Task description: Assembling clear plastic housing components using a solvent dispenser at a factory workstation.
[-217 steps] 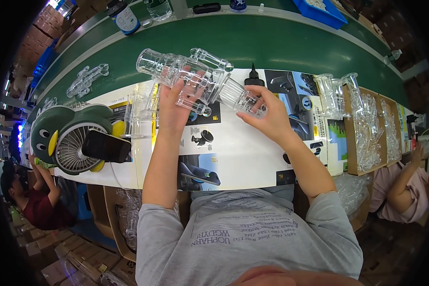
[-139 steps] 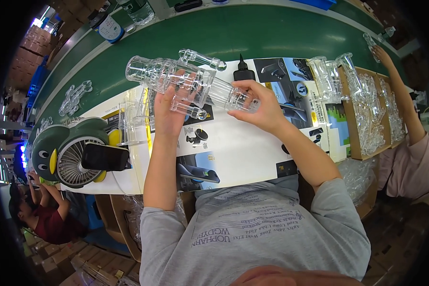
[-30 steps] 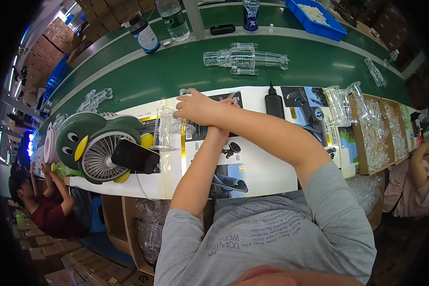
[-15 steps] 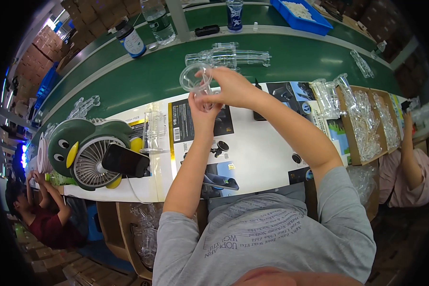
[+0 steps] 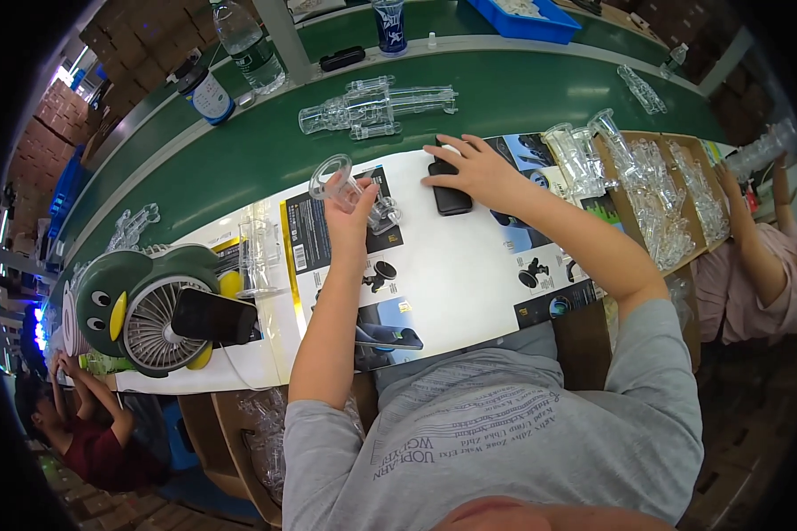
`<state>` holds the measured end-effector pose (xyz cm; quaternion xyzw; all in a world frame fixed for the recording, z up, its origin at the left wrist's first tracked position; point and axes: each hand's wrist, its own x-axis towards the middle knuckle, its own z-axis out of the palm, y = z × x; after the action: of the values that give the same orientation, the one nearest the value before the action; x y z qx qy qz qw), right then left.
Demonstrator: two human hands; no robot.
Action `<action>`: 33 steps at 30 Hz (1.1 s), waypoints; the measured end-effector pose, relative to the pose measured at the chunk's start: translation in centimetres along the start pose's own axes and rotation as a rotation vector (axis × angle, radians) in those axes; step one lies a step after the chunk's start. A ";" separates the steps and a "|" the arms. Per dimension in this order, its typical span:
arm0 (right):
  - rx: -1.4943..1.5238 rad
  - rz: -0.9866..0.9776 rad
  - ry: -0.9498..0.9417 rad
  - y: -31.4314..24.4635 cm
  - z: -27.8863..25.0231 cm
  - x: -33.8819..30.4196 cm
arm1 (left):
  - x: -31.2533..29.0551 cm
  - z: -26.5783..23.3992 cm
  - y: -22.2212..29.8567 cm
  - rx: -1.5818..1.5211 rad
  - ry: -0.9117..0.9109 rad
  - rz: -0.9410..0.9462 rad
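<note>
My left hand is closed round a clear plastic part with a flared round rim, held tilted above the printed cardboard sheet. Over a small black device lies my right hand, its fingers spread and touching the device's upper end. What kind of device it is I cannot make out. Beyond both hands, a longer clear plastic assembly with side tubes rests on the green belt. Another clear tube stands left of my left hand.
At left sit a green penguin-shaped fan and a dark phone. A cardboard box of clear parts is at right, with clear tubes beside it. Bottles and a blue tray stand at the back. Other people sit at both sides.
My right hand has left the clear part and moved right onto the black device. My left hand keeps the part, now lower and more tilted. The view has shifted slightly.
</note>
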<state>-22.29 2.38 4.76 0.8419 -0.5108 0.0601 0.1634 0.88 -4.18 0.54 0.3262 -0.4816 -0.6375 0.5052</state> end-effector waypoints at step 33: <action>1.630 0.711 0.796 -4.6 -3.0 -2.7 | -1.6 1.3 1.3 0.379 -0.042 0.279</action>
<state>-19.26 7.61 5.89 0.4116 -0.4442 0.7212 -0.3363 0.53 -2.25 2.04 0.3321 -0.6437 -0.4662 0.5079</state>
